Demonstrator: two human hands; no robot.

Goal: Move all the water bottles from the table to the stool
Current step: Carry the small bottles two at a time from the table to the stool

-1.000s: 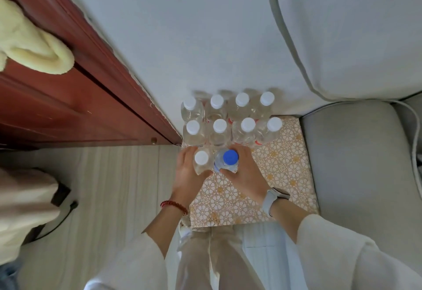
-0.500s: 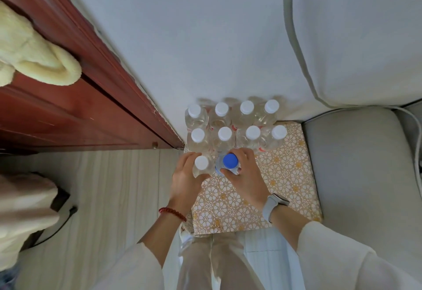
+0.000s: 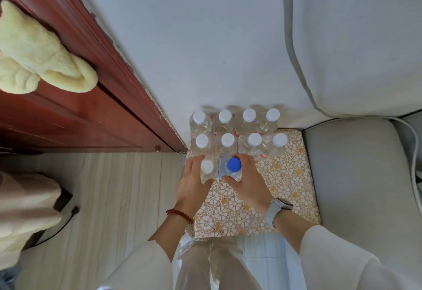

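Observation:
A stool [image 3: 283, 189] with a gold flower-patterned top stands against the white wall. Several clear water bottles [image 3: 237, 129] with white caps stand in two rows at its far edge. My left hand [image 3: 193, 182] is wrapped around a white-capped bottle [image 3: 207, 167] at the stool's front left. Right beside it, my right hand [image 3: 247, 181] grips a blue-capped bottle [image 3: 233, 166]. Both held bottles stand upright just in front of the rows; their bases are hidden by my hands.
A red-brown wooden door and frame [image 3: 86, 107] run along the left, with a cream plush item [image 3: 38, 65] hanging over it. A grey cushioned seat [image 3: 360, 175] borders the stool on the right. Pale wood floor [image 3: 109, 198] lies to the left, with a dark cable [image 3: 68, 215].
Both hands and the two held bottles keep the same grip and place on the stool; only the camera view has shifted slightly.

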